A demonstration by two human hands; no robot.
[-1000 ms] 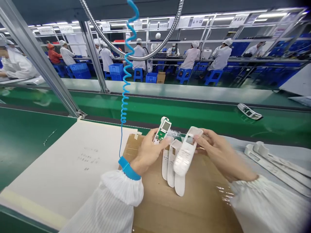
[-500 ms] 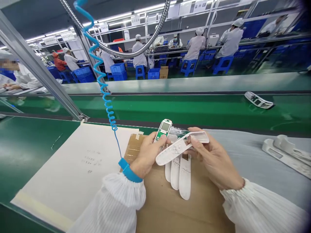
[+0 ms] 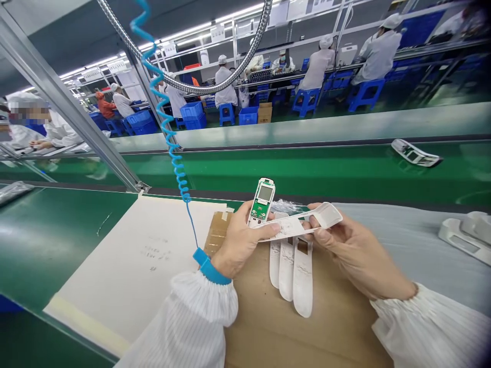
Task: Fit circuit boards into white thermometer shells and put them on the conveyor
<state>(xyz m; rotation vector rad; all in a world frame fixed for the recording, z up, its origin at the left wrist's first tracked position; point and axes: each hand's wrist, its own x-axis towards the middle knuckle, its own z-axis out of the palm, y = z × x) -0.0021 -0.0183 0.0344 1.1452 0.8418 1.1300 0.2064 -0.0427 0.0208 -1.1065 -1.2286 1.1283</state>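
Head, left grip (image 3: 241,239) round device (image 3: 262,200), right (image 3: 355,248) pinching cover (image 3: 289,227)

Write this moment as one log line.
left hand: holding handset; right hand: holding white cover; cardboard: three more white covers

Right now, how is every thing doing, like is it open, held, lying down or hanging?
Handset: open, insides showing
Held white cover: off the handset, tilted
Three other covers: lying side by side on the cardboard
Left grip: closed on the handset
Right grip: closed on the held white cover
Blue wristband: being worn
Blue cord: coiled, hanging
Paper sheet: lying flat, written on
White part: lying on the green strip
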